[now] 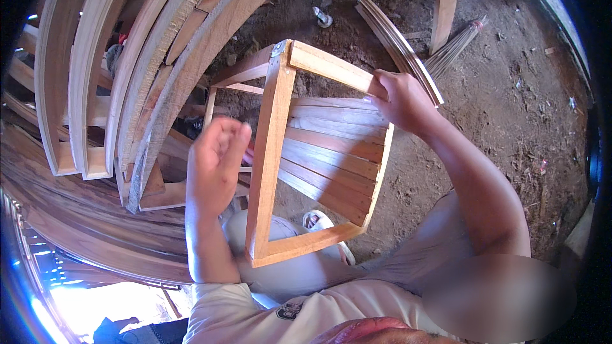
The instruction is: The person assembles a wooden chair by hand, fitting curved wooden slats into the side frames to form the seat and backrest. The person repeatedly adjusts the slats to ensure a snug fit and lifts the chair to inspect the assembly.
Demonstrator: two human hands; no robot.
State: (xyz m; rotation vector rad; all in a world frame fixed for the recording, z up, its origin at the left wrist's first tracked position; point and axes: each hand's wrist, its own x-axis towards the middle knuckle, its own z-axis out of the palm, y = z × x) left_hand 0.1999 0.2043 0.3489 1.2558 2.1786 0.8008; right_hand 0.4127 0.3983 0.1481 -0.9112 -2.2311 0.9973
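My left hand (213,165) hangs mid-frame, fingers loosely curled, holding nothing, just left of the wooden frame (268,153); my right hand (398,102) grips its top rail, upper centre; slats (331,153) behind; curved planks (159,57) upper left; dirt floor (510,102) right.

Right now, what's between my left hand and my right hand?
In the head view, the wooden frame's near upright rail stands between the open left hand and the right hand gripping its top rail.

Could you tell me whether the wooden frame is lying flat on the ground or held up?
Held up: the wooden frame is tilted above the dirt floor, the right hand gripping its top rail; the left hand is open beside it.
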